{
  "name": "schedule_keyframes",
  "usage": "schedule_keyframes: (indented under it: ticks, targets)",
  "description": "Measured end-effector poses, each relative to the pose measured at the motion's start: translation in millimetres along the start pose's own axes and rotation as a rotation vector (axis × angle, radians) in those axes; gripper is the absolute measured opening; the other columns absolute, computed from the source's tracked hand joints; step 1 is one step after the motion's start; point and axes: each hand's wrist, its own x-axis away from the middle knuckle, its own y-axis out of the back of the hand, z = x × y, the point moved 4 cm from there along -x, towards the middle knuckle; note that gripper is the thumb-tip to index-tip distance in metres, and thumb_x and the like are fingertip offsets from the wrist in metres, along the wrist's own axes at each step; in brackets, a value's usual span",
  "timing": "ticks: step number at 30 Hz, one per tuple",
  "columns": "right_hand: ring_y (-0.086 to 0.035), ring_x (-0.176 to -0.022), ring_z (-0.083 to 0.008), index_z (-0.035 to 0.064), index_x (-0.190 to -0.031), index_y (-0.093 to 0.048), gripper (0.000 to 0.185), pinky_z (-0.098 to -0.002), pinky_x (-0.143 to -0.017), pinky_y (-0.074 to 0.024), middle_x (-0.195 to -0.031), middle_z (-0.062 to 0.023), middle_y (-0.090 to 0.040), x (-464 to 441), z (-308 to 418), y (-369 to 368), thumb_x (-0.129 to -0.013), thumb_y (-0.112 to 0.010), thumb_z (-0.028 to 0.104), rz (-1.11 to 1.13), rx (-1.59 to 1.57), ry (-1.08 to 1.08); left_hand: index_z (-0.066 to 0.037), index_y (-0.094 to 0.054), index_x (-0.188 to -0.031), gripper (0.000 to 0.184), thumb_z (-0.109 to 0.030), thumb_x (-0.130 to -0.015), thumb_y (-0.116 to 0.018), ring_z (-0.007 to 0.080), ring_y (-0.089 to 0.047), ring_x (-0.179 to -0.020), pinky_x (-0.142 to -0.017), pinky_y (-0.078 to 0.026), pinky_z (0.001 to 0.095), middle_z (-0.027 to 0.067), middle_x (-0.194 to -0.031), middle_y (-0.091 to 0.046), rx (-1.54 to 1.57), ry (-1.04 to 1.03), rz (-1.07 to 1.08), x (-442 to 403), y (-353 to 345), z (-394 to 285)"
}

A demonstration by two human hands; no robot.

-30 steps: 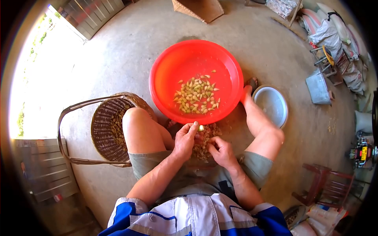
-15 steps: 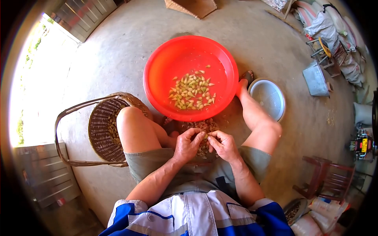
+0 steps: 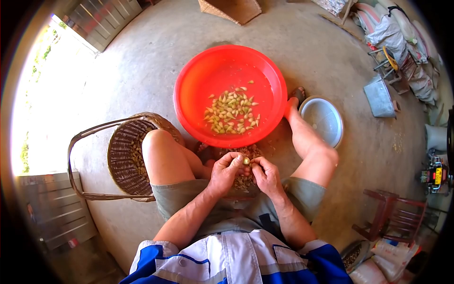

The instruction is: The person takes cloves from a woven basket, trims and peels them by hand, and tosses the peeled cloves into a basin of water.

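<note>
My left hand (image 3: 225, 173) pinches a small pale bulb (image 3: 246, 161) between thumb and fingertips. Close beside it, my right hand (image 3: 267, 176) has its thumb and fingers closed together; whatever they hold, if anything, is too small to make out. Beneath both hands lies a heap of brownish peelings (image 3: 243, 182) on the floor. Just beyond is a large red basin (image 3: 182, 90), where several pale yellow-green, teardrop-shaped bulbs (image 3: 231, 111) lie together in what looks like water. By my left knee a wicker basket (image 3: 124, 163) with a tall handle holds more brownish bulbs.
A pale blue-grey plastic bowl (image 3: 321, 120) stands beside my right foot. Farther right are a metal bin (image 3: 379, 97), a small reddish-brown chair (image 3: 395, 213) and sacks (image 3: 390, 33). A woven tray (image 3: 231, 8) lies at the far end. The doorway is at left.
My right hand has drawn slightly away from the bulb and turned downward. The bulb stays in my left hand, its pale end now showing more.
</note>
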Motion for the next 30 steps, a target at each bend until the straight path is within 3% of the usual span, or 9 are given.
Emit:
schedule_keyframes:
  ticks: [3, 7, 11, 12, 15, 22, 26, 28, 30]
  targets:
    - [-0.058, -0.058, -0.0108, -0.0017, -0.089, -0.061, 0.012, -0.0291, -0.054, -0.0468, -0.062, -0.0089, -0.061, -1.5, -6.7, -5.4, -0.091, -0.055, 0.008, 0.004, 0.139, 0.090, -0.005, -0.059, -0.105, 0.018, -0.020, -0.098, -0.053, 0.0144, -0.061, -0.074, -0.067, -0.052, 0.0268, 0.0037, -0.089, -0.062, 0.199, 0.027, -0.015, -2.1, 1.9, -0.5]
    - [-0.062, -0.074, -0.0362, 0.0041, -0.082, -0.062, 0.004, -0.0426, -0.064, -0.0492, -0.079, -0.0173, -0.063, 1.3, -9.5, -13.1, -0.081, -0.059, 0.007, 0.151, 0.400, 0.060, -0.005, -0.057, -0.108, 0.018, -0.019, -0.098, -0.052, 0.0152, -0.061, -0.075, -0.069, -0.053, 0.0278, 0.0040, -0.092, -0.062, 0.202, 0.047, -0.069, -5.8, 5.7, -2.2]
    - [-0.060, -0.086, -0.0391, 0.0057, -0.091, -0.062, 0.016, -0.0461, -0.074, -0.0486, -0.090, -0.0169, -0.063, 11.7, -31.6, -29.4, -0.076, -0.058, 0.004, 0.343, 0.538, 0.258, -0.002, -0.047, -0.130, 0.034, -0.016, -0.098, -0.050, 0.0205, -0.064, -0.093, -0.078, -0.053, 0.0313, 0.0114, -0.118, -0.059, 0.175, -0.014, -0.093, -21.1, -0.8, -23.8]
    - [-0.061, -0.086, -0.0385, 0.0066, -0.090, -0.063, 0.014, -0.0453, -0.075, -0.0485, -0.088, -0.0170, -0.064, 12.6, -36.6, -33.7, -0.077, -0.057, 0.009, 0.404, 0.550, 0.199, -0.002, -0.036, -0.140, 0.045, -0.013, -0.098, -0.049, 0.0230, -0.062, -0.104, -0.083, -0.053, 0.0333, 0.0154, -0.135, -0.048, 0.172, -0.009, -0.037, -22.4, -4.8, -34.9]
    - [-0.062, -0.085, -0.0375, 0.0076, -0.088, -0.064, 0.014, -0.0448, -0.075, -0.0486, -0.086, -0.0174, -0.066, 17.4, -49.9, -41.2, -0.078, -0.055, 0.013, 0.619, 0.685, -0.014, -0.002, -0.034, -0.141, 0.048, -0.010, -0.096, -0.051, 0.0227, -0.061, -0.106, -0.083, -0.053, 0.0318, 0.0160, -0.140, -0.042, -0.128, -0.085, -0.128, -17.9, -8.8, -51.7]
    - [-0.062, -0.084, -0.0376, 0.0077, -0.085, -0.066, 0.014, -0.0416, -0.073, -0.0503, -0.088, -0.0167, -0.066, 24.0, -50.8, -46.6, -0.078, -0.056, 0.013, 0.673, 0.699, 0.023, 0.002, -0.052, -0.121, 0.027, 0.000, -0.094, -0.048, 0.0123, -0.061, -0.080, -0.071, -0.052, 0.0248, 0.0093, -0.108, -0.060, -0.244, -0.478, -0.228, 37.2, 30.4, -127.2]
    - [-0.056, -0.109, -0.0328, 0.0108, -0.108, -0.063, 0.034, -0.0499, -0.084, -0.0451, -0.118, -0.0127, -0.058, 25.3, -32.8, -53.4, -0.075, -0.054, 0.009, 0.684, 0.878, 0.079, -0.001, -0.057, -0.112, 0.017, -0.004, -0.096, -0.049, 0.0118, -0.059, -0.074, -0.068, -0.050, 0.0254, 0.0077, -0.101, -0.061, -0.163, -0.705, -0.487, 63.6, 96.2, -177.6]
    - [-0.059, -0.103, -0.0339, 0.0087, -0.092, -0.067, 0.022, -0.0491, -0.080, -0.0469, -0.106, -0.0152, -0.064, 22.0, -47.2, -61.3, -0.074, -0.054, 0.010, 0.726, 1.023, 0.129, -0.001, -0.057, -0.110, 0.016, -0.006, -0.095, -0.054, 0.0105, -0.059, -0.072, -0.064, -0.050, 0.0241, 0.0057, -0.094, -0.061, -0.187, -0.728, -0.673, 67.8, 137.5, -188.8]
    - [-0.064, -0.081, -0.0386, 0.0072, -0.083, -0.066, 0.016, -0.0477, -0.073, -0.0505, -0.081, -0.0187, -0.066, 17.2, -54.1, -64.4, -0.074, -0.053, 0.008, 0.674, 0.737, 0.131, -0.001, -0.058, -0.107, 0.015, -0.007, -0.094, -0.056, 0.0095, -0.058, -0.069, -0.061, -0.049, 0.0232, 0.0039, -0.088, -0.061, -0.163, -0.708, -0.757, 62.9, 186.9, -180.0]
